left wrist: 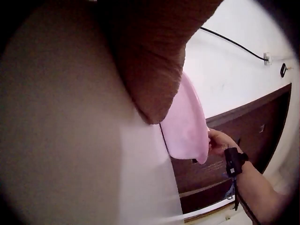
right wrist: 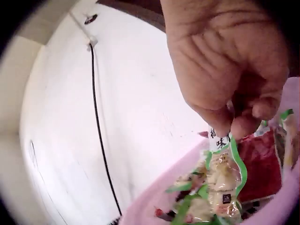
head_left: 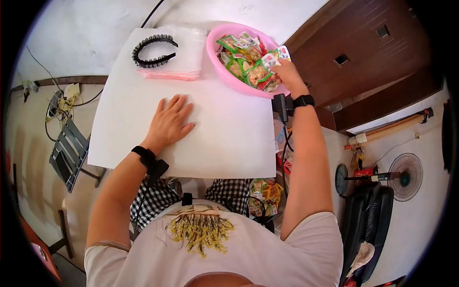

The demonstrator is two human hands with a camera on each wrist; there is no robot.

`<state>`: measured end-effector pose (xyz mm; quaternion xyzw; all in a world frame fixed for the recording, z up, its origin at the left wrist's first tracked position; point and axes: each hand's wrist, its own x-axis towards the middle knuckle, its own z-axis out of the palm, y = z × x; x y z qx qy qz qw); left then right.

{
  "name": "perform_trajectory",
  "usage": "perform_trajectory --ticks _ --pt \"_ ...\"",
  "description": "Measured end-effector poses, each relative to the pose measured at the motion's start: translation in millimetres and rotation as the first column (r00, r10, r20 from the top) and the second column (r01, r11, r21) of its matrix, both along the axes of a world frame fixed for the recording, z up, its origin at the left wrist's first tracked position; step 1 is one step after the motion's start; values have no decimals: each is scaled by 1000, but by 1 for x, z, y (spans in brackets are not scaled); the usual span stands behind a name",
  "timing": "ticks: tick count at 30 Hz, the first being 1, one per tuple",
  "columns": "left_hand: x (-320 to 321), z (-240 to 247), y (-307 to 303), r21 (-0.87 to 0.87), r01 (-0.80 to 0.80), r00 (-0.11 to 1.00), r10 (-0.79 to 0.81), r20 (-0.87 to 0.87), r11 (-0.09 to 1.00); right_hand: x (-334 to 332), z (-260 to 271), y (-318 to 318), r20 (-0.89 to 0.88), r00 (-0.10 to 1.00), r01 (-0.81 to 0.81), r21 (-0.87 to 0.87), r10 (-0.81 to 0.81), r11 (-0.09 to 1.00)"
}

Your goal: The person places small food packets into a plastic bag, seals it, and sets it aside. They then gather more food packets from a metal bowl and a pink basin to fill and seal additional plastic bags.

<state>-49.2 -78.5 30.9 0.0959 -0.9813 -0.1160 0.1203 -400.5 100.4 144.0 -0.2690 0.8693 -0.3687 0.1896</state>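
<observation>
My right hand (head_left: 289, 76) is over the right rim of a pink basin (head_left: 221, 73). Between its thumb and fingers it pinches the white top edge of a snack packet (right wrist: 225, 173), a clear pouch with green edging and pale pieces inside. Several more small packets (head_left: 236, 44), green, red and clear, lie heaped in the basin. My left hand (head_left: 171, 119) rests palm down on the white tabletop (head_left: 229, 138), fingers spread, with nothing in it. In the left wrist view the underside of that hand (left wrist: 150, 70) hides much of the scene.
A stack of clear plastic bags (head_left: 191, 52) with pink edges lies left of the basin, a black beaded headband (head_left: 138, 53) on top. Below the table's right edge sits a pile of colourful packets (head_left: 265, 196). A folding chair (head_left: 71, 150) stands at left, a fan (head_left: 405, 177) at right.
</observation>
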Motion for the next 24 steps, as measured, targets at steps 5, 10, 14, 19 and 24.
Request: perform_trajectory --ticks 5,10,14,19,24 --pt "-1 -13 -2 -37 -5 992 0 -125 999 57 47 4 245 969 127 -413 -24 902" --pt "1 -11 -3 -43 1 991 -6 -132 999 132 34 18 432 887 118 -552 162 825" --pt "-2 -19 -4 -16 -42 985 38 -166 999 192 -34 14 677 678 192 -542 288 818" --pt "-1 -20 -5 118 -20 963 51 -264 993 233 -105 -21 766 574 415 -576 289 704" --pt "1 -10 -2 38 113 951 -97 -292 993 250 -119 -30 832 507 272 -401 223 875"
